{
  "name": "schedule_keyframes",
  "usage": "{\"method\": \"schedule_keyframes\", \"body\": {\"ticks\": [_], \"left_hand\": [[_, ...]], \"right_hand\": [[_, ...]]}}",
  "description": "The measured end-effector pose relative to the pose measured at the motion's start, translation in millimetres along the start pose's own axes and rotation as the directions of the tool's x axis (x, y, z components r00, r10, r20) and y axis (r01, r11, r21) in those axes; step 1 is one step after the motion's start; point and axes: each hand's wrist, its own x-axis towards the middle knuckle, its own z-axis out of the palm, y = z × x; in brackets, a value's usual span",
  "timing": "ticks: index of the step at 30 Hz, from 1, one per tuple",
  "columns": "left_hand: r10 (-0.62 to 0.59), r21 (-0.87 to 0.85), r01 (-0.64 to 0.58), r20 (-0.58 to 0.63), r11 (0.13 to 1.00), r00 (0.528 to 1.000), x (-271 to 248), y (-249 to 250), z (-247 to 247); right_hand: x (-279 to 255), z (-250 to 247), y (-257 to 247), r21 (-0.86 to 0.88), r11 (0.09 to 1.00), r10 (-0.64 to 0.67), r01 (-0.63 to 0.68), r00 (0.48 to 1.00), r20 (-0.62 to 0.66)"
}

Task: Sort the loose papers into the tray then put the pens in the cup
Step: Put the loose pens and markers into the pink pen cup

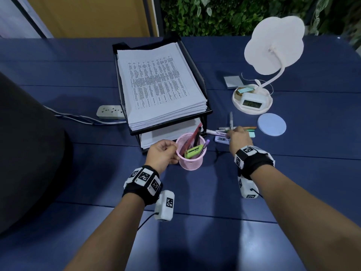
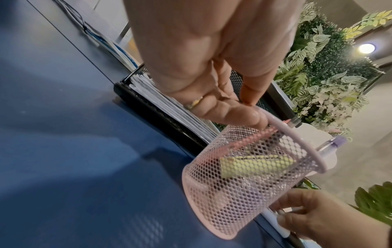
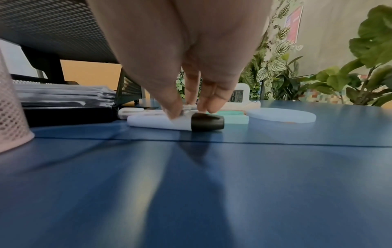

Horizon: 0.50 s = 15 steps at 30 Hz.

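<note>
Both forearms reach forward over the blue table (image 1: pixel 78 65), each wrist banded with a marker-covered strap. Left hand (image 1: pixel 162 154): its grip is closed on the rim of the pink mesh cup (image 1: pixel 192 153), thumb and fingers pinching the near-left edge. The cup stands upright on the table, just in front of the black tray (image 1: pixel 199 75). It contains several pens and a yellow-green highlighter (image 1: pixel 193 151). Right hand (image 1: pixel 239 138): lowered onto the loose pens (image 1: pixel 218 132) lying on the table to the right of the cup. In the right wrist view, the fingertips (image 3: pixel 174 110) touch a white marker with a black cap (image 3: pixel 180 121); whether the grip has closed on it cannot be told. Papers (image 1: pixel 158 81) are stacked in both tiers of the tray. Beyond the pens: a pale blue coaster (image 1: pixel 272 124), a white lamp (image 1: pixel 273 45) and a small clock (image 1: pixel 253 102).
</note>
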Motion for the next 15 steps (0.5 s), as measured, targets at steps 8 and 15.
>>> {"method": "schedule_keyframes", "body": {"ticks": [8,15], "left_hand": [[0.005,-0.003,-0.005,0.006,1.000,1.000,-1,1,0],[0.005,-0.010,-0.005,0.008,1.000,1.000,-1,1,0]], "right_hand": [[-4,-8,-3,0.084,0.991,0.108,-0.103,0.993,-0.050],[-14,-18,-5,0.332,0.907,0.284,-0.260,0.959,-0.025]]}}
